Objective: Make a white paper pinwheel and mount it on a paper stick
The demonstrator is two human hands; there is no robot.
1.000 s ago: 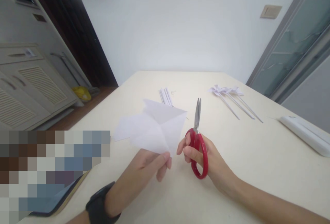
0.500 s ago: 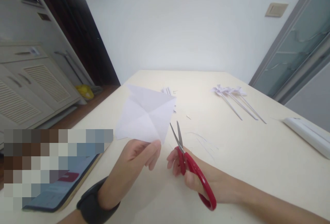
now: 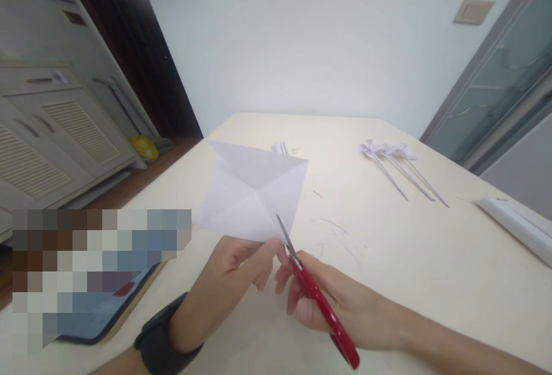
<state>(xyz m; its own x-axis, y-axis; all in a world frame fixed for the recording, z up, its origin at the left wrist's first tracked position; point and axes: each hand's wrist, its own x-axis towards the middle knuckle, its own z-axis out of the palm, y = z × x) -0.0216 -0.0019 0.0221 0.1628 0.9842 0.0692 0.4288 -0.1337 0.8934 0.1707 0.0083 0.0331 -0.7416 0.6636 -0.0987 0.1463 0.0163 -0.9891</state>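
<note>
- I saw the left hand pinching, thumb and fingers pressed together, a corner.
- That white, creased, flat paper sheet hung above the cream table.
- My red-handled metal scissors had one blade over the sheet's near right corner.
- My right hand curled round their handles.
- Three white paper pinwheels lay beyond, rightward.

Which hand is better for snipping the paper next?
Probably the right hand: it holds the scissors, with one blade showing over the paper. The left hand pinches the paper near a corner.
</note>
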